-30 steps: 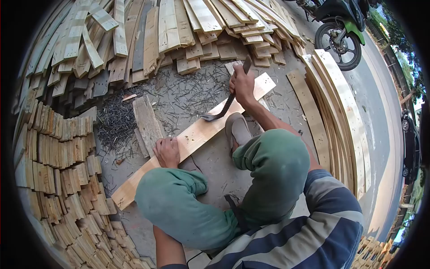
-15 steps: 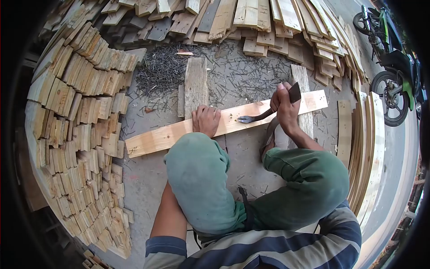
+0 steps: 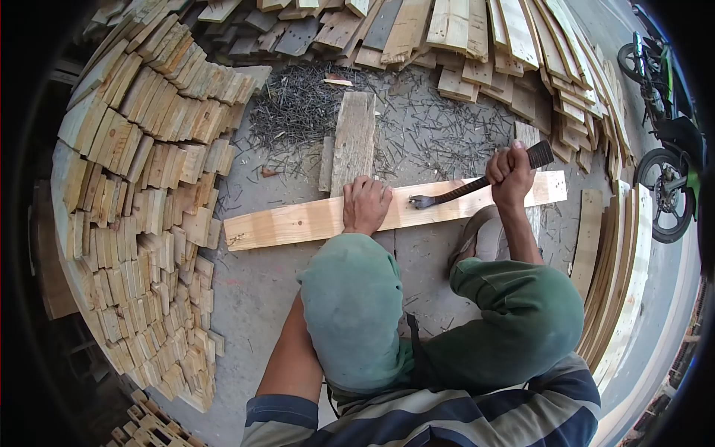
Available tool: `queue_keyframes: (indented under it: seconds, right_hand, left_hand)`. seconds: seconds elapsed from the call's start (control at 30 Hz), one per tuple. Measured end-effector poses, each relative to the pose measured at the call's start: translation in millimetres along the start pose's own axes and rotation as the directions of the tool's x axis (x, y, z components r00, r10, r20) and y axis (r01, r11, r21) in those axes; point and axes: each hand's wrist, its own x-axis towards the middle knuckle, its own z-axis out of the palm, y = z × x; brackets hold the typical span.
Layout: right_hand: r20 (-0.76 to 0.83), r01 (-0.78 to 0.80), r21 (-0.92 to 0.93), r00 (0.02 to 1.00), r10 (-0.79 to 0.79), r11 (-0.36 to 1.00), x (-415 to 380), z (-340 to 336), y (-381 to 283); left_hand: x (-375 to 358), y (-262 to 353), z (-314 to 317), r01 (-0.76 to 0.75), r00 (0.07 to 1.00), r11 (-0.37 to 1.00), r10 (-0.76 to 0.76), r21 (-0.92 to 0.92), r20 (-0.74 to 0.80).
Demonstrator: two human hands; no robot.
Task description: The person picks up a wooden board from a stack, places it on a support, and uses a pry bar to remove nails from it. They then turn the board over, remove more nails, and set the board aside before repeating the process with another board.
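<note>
A pale wooden plank (image 3: 290, 224) lies crosswise before my knees, over two weathered boards (image 3: 354, 138). My left hand (image 3: 366, 205) is on the middle of the plank, with its fingers curled toward the far edge. My right hand (image 3: 511, 176) is wrapped around a dark ridged pry bar (image 3: 454, 192) near its wide black handle end. The bar slants to the left, and its forked claw touches the plank's face just right of my left hand. Whether a nail sits in the claw is too small to make out.
A heap of loose nails (image 3: 294, 112) lies beyond the plank, with more scattered over the concrete. Stacked planks stand at the left (image 3: 167, 167), at the back (image 3: 447, 26) and at the right (image 3: 614, 261). Motorcycles (image 3: 666, 149) are parked at far right.
The whole view has shifted, so the scene sits further right. The pry bar's handle has swung rightward with my right hand, while its claw stays at the plank. My left hand remains on the plank.
</note>
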Motion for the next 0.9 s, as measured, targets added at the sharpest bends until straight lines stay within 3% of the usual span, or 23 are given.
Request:
queue_keyframes:
  seconds: [0.07, 0.1, 0.17, 0.2, 0.3, 0.37, 0.4, 0.43, 0.47, 0.5, 0.57, 0.63, 0.7, 0.77, 0.83, 0.9]
  right_hand:
    - [-0.138, -0.018, -0.041, 0.990, 0.012, 0.999, -7.7, 16.5, -3.7]
    - [-0.125, -0.012, -0.054, 0.992, 0.005, 0.998, -13.7, 16.7, -6.3]
    - [0.101, 0.069, -0.022, 0.993, -0.066, 0.997, -35.4, 18.2, -7.1]
    - [-0.094, 0.033, 0.061, 0.995, -0.027, 0.998, -29.9, -6.5, -2.5]
    - [-0.214, -0.016, 0.090, 0.976, 0.035, 0.996, -7.8, -8.9, -1.9]
    - [-0.137, -0.007, 0.022, 0.991, 0.010, 1.000, -14.4, 7.6, -7.8]
    - [0.042, 0.058, -0.038, 0.998, -0.056, 0.998, -24.3, 12.3, -10.7]
    - [0.031, 0.037, -0.044, 0.999, -0.035, 0.998, -33.0, -1.2, -6.9]
    - [-0.244, 0.002, 0.056, 0.970, 0.012, 0.998, -29.6, -26.5, -1.5]
    - [-0.473, 0.016, 0.164, 0.879, 0.065, 0.986, -8.3, -49.3, 3.5]
    - [-0.779, 0.021, 0.228, 0.604, 0.169, 0.973, -0.3, -117.4, 28.4]
    - [-0.738, 0.073, 0.269, 0.656, 0.157, 0.960, -10.4, -108.9, 20.9]
    - [-0.681, 0.114, 0.162, 0.732, 0.027, 0.980, -13.1, -73.9, 1.3]
    - [-0.636, 0.187, 0.215, 0.771, -0.008, 0.959, -3.1, -42.4, -13.2]
    - [-0.484, 0.088, -0.056, 0.869, -0.105, 0.994, 7.2, -27.1, -5.6]
    - [-0.289, 0.134, -0.193, 0.939, -0.187, 0.972, 2.2, 20.0, -17.7]
  left_hand:
    - [-8.5, -0.2, -5.7, 0.001, 1.000, 1.000, -0.001, -0.002, 0.028]
    - [-2.3, -0.2, -1.7, 0.000, 1.000, 1.000, 0.000, -0.004, 0.023]
    - [-6.7, -2.1, 1.3, 0.012, 1.000, 1.000, -0.012, -0.025, 0.002]
    - [-15.3, 0.4, -4.4, 0.027, 0.997, 0.999, -0.024, -0.040, 0.070]
    - [-8.0, -6.3, -4.5, 0.018, 0.999, 1.000, -0.017, -0.024, 0.036]
    - [-4.4, -4.7, 2.5, 0.035, 0.999, 0.999, -0.035, -0.040, 0.003]
    - [-4.5, -3.6, 1.2, 0.059, 0.998, 0.997, -0.058, -0.040, 0.017]
    - [-18.6, -0.8, -2.6, 0.072, 0.997, 0.996, -0.070, -0.043, 0.038]
    - [-21.4, -0.7, -5.1, 0.070, 0.996, 0.996, -0.067, -0.058, 0.060]
    - [-6.0, -3.0, -8.3, 0.058, 0.997, 0.996, -0.055, -0.068, 0.047]
    - [-4.4, -11.5, 5.7, 0.004, 0.999, 0.999, -0.005, -0.039, -0.032]
    - [-5.7, -13.3, 13.5, 0.005, 1.000, 0.998, -0.007, -0.060, -0.030]
    - [-4.3, -4.1, -4.8, 0.010, 1.000, 0.998, -0.010, -0.062, 0.000]
    - [-4.0, -3.0, -1.7, 0.032, 0.999, 0.998, -0.032, -0.054, -0.005]
    - [-2.6, -4.4, -2.6, 0.008, 1.000, 0.999, -0.009, -0.038, -0.019]
    - [-0.5, -4.9, 0.7, -0.014, 0.999, 1.000, 0.013, -0.017, -0.042]
